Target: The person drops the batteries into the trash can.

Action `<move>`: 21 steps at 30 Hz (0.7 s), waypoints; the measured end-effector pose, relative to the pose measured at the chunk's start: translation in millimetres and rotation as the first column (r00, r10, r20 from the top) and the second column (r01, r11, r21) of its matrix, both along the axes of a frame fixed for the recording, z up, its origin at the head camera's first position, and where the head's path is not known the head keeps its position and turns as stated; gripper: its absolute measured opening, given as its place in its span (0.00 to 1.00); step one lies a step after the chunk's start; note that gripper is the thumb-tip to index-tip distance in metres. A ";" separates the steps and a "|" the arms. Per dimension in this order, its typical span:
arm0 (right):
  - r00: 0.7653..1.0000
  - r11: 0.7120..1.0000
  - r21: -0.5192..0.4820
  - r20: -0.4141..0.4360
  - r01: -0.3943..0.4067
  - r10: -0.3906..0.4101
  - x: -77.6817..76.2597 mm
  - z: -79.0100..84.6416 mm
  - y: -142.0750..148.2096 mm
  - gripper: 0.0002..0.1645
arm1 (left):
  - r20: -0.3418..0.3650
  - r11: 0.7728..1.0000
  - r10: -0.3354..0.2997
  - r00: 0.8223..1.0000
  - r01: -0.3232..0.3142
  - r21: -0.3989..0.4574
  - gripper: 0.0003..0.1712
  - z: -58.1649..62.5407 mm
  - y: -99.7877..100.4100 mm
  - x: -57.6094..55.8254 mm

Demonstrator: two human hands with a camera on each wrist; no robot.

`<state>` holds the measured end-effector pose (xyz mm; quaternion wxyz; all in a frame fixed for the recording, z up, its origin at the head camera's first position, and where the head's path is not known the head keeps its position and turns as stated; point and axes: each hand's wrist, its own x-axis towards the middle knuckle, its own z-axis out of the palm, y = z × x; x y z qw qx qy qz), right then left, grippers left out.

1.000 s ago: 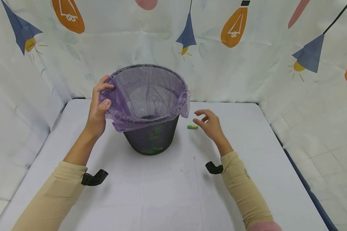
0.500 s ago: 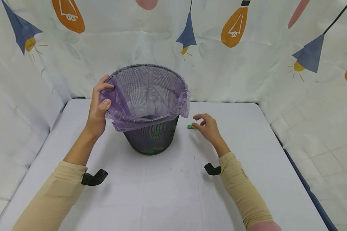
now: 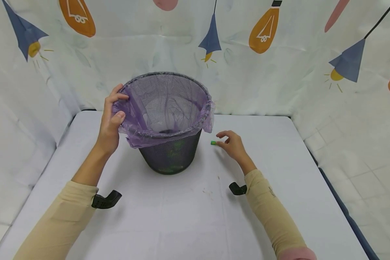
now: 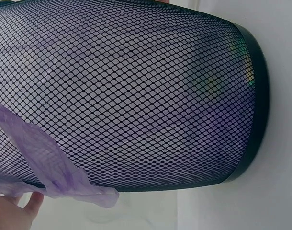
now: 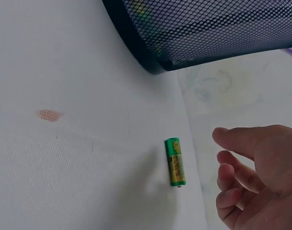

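A black mesh wastebasket (image 3: 170, 159) with a purple plastic bag (image 3: 136, 139) folded over its rim stands on the white table, leaning a little. My left hand (image 3: 109, 122) grips its rim and bag at the left side, thumb outside and fingers over the edge. To the right of the basket lies a green and gold battery (image 5: 175, 162), flat on the table. Just beside and above it is my right hand (image 3: 233, 145), thumb and forefinger apart, other fingers loosely bent, holding nothing. In the head view the thumb overlaps part of the battery.
Green and yellow things show blurred through the mesh at the basket's bottom. Small reddish-brown marks (image 5: 49, 115) stain the white tablecloth (image 3: 191, 216). A lamp-patterned curtain (image 3: 182, 39) stands behind the table. Black wrist mounts (image 3: 106, 199) stick out from both sleeves.
My right hand has moved slightly left and down toward the battery, so the thumb now covers part of it in the head view. My left hand and the wastebasket have stayed put.
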<state>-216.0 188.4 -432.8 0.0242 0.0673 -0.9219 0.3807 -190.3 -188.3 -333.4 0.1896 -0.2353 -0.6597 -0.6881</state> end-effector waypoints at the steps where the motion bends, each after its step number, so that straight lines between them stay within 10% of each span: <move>1: 1.000 1.000 0.005 0.011 0.002 -0.002 -1.1 -0.9 0.1 0.18 | -0.005 1.000 0.004 1.000 -0.004 0.000 0.26 -0.2 0.0 0.0; 21: 0.996 0.999 0.053 0.094 0.000 -0.005 -18.7 -20.5 8.6 0.16 | -0.039 1.000 -0.002 0.999 0.003 0.014 0.27 1.6 1.2 0.0</move>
